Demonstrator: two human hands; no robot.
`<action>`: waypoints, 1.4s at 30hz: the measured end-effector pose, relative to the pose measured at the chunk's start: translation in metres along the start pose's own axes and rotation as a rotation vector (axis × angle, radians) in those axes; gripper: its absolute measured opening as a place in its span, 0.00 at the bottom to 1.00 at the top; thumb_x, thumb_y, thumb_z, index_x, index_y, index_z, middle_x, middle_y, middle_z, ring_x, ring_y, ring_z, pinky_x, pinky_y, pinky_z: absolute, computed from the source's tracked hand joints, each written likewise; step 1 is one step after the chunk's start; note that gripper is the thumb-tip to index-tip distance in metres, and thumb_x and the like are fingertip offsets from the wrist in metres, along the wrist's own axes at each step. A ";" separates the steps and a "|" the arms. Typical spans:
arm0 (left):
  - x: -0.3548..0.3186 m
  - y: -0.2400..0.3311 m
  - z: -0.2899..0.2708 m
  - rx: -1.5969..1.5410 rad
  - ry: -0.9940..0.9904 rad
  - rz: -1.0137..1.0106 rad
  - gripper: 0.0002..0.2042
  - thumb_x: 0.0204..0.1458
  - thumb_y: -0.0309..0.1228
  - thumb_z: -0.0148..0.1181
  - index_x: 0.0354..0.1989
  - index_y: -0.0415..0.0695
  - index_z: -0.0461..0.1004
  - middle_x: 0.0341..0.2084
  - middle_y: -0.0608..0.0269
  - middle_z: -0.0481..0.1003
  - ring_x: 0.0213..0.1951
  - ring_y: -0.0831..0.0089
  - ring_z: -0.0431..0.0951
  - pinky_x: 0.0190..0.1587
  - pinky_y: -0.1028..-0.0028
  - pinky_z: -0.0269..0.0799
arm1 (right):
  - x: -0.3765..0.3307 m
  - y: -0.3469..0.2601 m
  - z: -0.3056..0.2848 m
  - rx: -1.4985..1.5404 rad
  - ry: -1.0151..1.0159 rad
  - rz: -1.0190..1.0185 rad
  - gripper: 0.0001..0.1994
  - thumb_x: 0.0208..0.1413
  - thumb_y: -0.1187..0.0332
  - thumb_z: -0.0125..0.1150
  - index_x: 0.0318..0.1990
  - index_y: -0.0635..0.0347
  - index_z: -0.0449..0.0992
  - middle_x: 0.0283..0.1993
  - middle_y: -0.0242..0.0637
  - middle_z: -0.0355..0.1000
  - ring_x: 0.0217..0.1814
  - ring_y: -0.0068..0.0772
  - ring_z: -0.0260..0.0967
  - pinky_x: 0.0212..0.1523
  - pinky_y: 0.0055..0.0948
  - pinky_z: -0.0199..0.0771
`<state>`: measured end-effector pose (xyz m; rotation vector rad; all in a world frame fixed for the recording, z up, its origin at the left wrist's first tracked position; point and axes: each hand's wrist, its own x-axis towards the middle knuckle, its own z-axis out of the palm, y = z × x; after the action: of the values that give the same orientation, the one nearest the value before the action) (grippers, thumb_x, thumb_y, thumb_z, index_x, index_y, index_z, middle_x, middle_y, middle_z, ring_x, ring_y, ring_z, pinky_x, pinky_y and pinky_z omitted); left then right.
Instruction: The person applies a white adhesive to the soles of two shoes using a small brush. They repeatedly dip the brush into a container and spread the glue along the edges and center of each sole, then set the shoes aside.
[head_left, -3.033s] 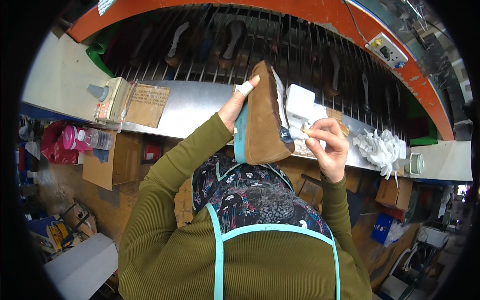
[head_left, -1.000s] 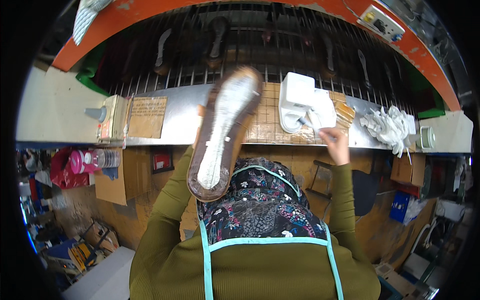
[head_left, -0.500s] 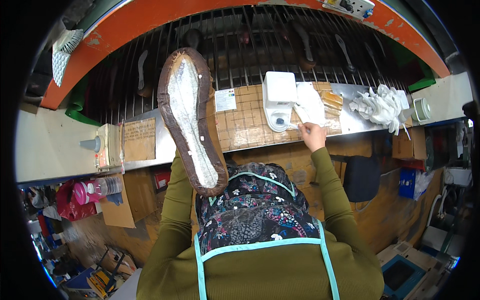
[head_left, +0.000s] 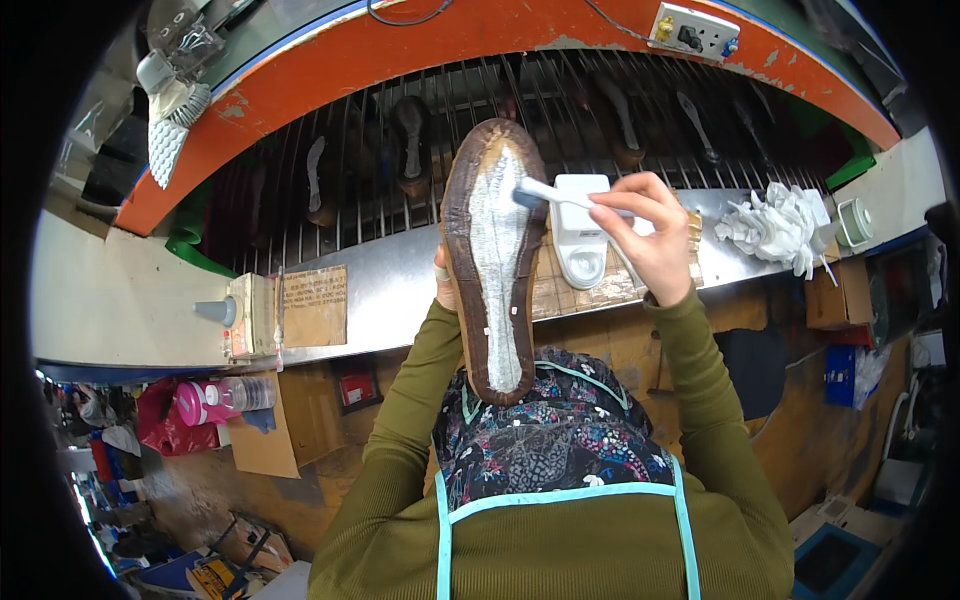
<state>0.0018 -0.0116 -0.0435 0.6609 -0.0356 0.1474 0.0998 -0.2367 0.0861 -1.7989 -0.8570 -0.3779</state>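
A brown shoe upper, pulled over a last, stands bottom side toward me with a white strip down its middle. My left hand grips its left edge, most of the fingers hidden behind it. In my right hand is a brush with a white handle. Its dark bristles touch or hover just over the right side of the sole's upper half; I cannot tell which. Behind the right hand stands a white dispenser with a small cup at its base, on a taped brown board.
Beyond the metal ledge runs a rack of metal rods carrying several more shoes. Crumpled white cloths lie to the right. An orange frame with a power socket arches overhead. Cardboard sits left.
My right hand has lifted the brush from the dispenser's cup up to the shoe's bottom. The shoe has shifted right and stands more upright in view. The whole view has shifted somewhat.
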 end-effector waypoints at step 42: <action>-0.026 0.014 -0.059 -0.038 0.279 0.096 0.27 0.58 0.46 0.47 0.58 0.36 0.60 0.47 0.51 0.67 0.41 0.63 0.70 0.41 0.69 0.73 | -0.149 0.107 0.002 -0.767 -0.069 0.291 0.03 0.49 0.68 0.64 0.33 0.49 0.81 0.31 0.32 0.71 0.31 0.31 0.69 0.41 0.38 0.54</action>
<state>-0.0264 0.0326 -0.0838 0.5957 0.1979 0.3298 0.0720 -0.3103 -0.0804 -2.6171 -0.5017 -0.4965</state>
